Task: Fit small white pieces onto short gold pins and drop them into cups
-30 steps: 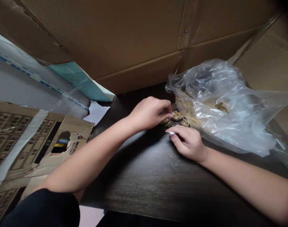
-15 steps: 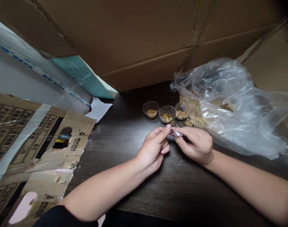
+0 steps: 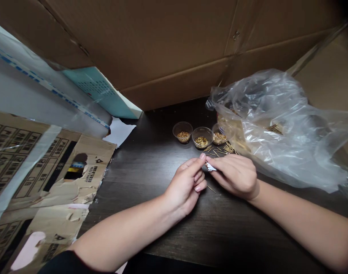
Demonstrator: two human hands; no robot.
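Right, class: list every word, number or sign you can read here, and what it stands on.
"ESTART" (probably; its start is unclear): torn cardboard box.
"420x2" (probably; the rest is unclear): same box.
Triangle sign, no words: same box.
Its Chinese characters: too blurred to read surely.
Blue-printed tape, teal box: too small to read.

A second ago I had the left fingers over the clear, round plastic middle cup of gold-coloured pieces; now they're on its near side, beside the right fingers, leaving it uncovered. The right fingers' small white piece shows more surface.
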